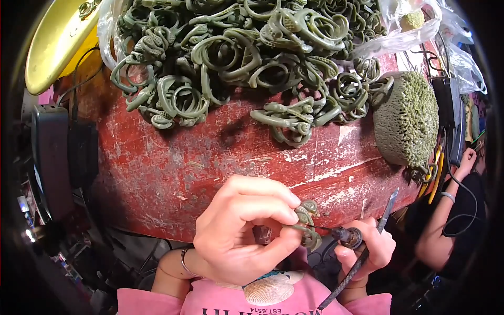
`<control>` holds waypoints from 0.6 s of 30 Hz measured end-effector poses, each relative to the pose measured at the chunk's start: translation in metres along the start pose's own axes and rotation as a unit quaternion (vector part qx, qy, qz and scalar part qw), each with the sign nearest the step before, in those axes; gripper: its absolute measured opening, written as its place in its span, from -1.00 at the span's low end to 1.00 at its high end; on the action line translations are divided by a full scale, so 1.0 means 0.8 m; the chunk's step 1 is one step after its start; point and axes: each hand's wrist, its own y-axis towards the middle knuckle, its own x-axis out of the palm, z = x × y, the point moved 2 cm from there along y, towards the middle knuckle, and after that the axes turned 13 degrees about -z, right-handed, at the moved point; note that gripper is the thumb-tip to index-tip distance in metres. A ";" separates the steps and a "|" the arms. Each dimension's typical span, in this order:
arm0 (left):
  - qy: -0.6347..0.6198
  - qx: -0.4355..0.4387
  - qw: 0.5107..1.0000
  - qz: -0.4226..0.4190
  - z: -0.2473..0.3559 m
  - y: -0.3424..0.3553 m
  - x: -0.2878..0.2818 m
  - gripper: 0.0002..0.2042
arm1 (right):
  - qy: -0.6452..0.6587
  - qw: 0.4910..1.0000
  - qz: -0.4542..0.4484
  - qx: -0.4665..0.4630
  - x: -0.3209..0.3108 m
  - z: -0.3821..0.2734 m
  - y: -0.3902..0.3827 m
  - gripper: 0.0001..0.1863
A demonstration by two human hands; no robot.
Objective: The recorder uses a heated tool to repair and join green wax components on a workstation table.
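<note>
My left hand [247,226] is closed, pinching a small green scrolled wax-like piece [311,239] between thumb and fingers just off the table's front edge. A dark pen-like tool with a thin tip [347,237] sits in my right hand [379,247], its tip pointing left and reaching the green piece. The same hand also holds a long, narrow, file-like metal tool [387,210], slanting up to the right with a flat end. Whether the tip touches the piece is too small to tell.
A large heap of green scrolled pieces [226,58] covers the back of the worn red table [173,168]. On the right stand a porous green block [404,118] and yellow-handled tools [437,176]. Black boxes [52,157] and a yellow tray [50,47] lie left. Another person's arm [438,226] shows right.
</note>
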 end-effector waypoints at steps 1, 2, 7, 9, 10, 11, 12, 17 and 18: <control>0.006 0.002 1.000 0.001 0.000 0.000 0.000 -0.74 | -0.007 1.000 -0.003 0.002 -0.001 -0.001 0.001 -0.62; 0.006 0.002 1.000 0.001 0.000 0.001 0.000 -0.74 | -0.015 1.000 -0.007 0.004 -0.001 -0.001 0.001 -0.62; 0.001 0.007 1.000 -0.001 0.000 0.000 0.000 -0.74 | -0.010 1.000 -0.008 0.008 0.000 -0.001 0.000 -0.61; -0.002 0.007 1.000 0.004 0.000 0.000 0.001 -0.74 | -0.018 1.000 -0.008 0.005 0.000 -0.001 0.000 -0.61; -0.006 0.008 1.000 0.008 0.000 0.000 0.000 -0.74 | -0.015 1.000 -0.013 0.009 0.000 -0.001 0.000 -0.61; -0.006 0.007 1.000 0.008 -0.001 -0.001 0.000 -0.74 | -0.012 1.000 -0.017 0.014 0.000 -0.001 0.000 -0.61; -0.005 0.010 1.000 0.005 -0.001 0.000 -0.001 -0.74 | -0.012 1.000 -0.017 0.014 0.000 -0.001 0.000 -0.61; -0.005 0.008 1.000 0.007 -0.002 0.000 0.003 -0.74 | 0.004 1.000 -0.006 0.003 0.000 -0.001 0.001 -0.63; -0.041 0.018 0.998 0.047 -0.005 -0.002 0.005 -0.75 | 0.004 1.000 -0.006 0.002 0.000 -0.001 0.001 -0.63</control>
